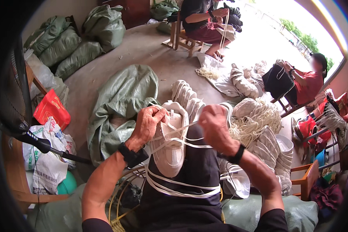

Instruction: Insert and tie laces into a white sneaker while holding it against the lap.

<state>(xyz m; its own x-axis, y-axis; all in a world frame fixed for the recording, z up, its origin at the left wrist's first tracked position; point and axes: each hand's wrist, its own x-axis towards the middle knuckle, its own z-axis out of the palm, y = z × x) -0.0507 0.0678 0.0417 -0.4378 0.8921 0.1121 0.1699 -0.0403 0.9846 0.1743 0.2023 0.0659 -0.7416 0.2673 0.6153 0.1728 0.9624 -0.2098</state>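
Observation:
A white sneaker (171, 154) rests on my dark-trousered lap, its toe pointing toward me. My left hand (147, 125) is closed in a pinch at the sneaker's upper left edge, by the eyelets. White shoelace (181, 129) runs across the upper to my right hand (214, 125), which is smeared by motion but looks closed around the lace. Part of the lacing hangs loose over the shoe's front. More white laces (185, 188) lie looped across my thighs. Whether the left fingertips also grip a lace end is hidden.
Stacked white shoes (266, 149) and a heap of laces (261, 120) lie to the right. A green woven sack (123, 96) sits ahead on the left, with full sacks (65, 42) behind. Two people (205, 23) sit farther off. A wooden stool (305, 179) stands at right.

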